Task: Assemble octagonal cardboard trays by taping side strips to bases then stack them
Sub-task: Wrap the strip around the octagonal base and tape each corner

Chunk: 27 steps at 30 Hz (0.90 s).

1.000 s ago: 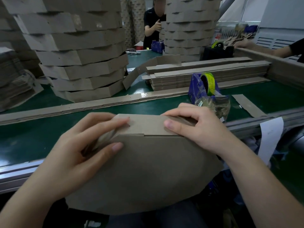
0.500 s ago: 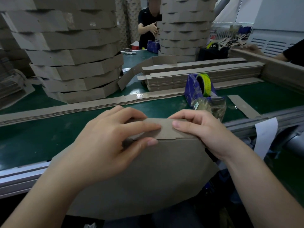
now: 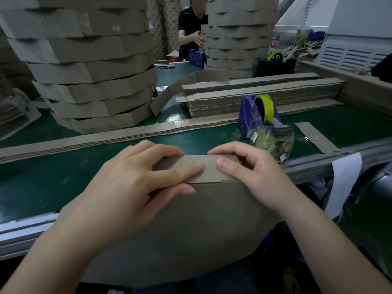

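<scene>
A brown cardboard tray base (image 3: pixel 191 234) lies tilted over the table's near edge and my lap. A side strip (image 3: pixel 209 168) runs along its far edge. My left hand (image 3: pixel 135 183) grips the strip and base edge, fingers on top and thumb on the base below the seam. My right hand (image 3: pixel 252 172) holds the strip's right part, thumb on its face and fingers curled over the top. A blue tape dispenser (image 3: pixel 254 115) with a yellow-green roll stands just beyond my right hand.
A tall stack of finished trays (image 3: pixel 93 66) fills the far left, another stack (image 3: pixel 239 32) stands at the back. Flat side strips (image 3: pixel 265 94) are piled mid-table, and a long strip (image 3: pixel 118 136) lies across the green belt. A person (image 3: pixel 189 28) works behind.
My left hand has slid right along the strip toward my right hand, and its fingers now lie flatter on the seam. The tray has shifted little.
</scene>
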Motion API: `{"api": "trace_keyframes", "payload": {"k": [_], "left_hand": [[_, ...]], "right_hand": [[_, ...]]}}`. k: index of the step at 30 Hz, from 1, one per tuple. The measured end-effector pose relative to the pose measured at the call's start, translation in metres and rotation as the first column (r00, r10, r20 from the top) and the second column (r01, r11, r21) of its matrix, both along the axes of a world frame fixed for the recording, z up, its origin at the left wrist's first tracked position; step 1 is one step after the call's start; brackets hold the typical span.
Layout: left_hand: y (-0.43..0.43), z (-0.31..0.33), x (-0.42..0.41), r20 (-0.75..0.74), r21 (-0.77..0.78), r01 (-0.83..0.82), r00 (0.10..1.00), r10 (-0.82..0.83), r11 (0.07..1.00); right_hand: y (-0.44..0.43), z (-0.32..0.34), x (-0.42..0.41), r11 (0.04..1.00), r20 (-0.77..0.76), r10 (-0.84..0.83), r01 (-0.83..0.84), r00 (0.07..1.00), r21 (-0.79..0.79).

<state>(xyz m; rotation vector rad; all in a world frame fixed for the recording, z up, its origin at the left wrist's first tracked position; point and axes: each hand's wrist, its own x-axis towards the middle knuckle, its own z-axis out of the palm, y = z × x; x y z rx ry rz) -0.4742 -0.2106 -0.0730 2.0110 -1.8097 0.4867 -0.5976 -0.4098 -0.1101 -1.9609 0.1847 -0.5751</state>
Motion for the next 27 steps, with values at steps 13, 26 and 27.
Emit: {"api": "trace_keyframes", "payload": {"k": [13, 26, 27], "left_hand": [[-0.005, -0.003, 0.004, -0.049, -0.016, -0.008, 0.999, 0.007, 1.0], [-0.007, -0.002, 0.0, -0.024, -0.024, -0.016, 1.0, 0.016, 1.0], [-0.006, -0.002, 0.0, -0.026, -0.023, -0.02, 0.999, 0.019, 1.0]], "right_hand": [[-0.087, 0.008, -0.008, 0.543, 0.064, -0.835, 0.838, 0.546, -0.053], [-0.109, 0.007, 0.017, 0.446, -0.191, -0.747, 0.694, 0.636, 0.565], [-0.108, 0.009, 0.018, 0.422, -0.194, -0.745, 0.676, 0.638, 0.604]]}}
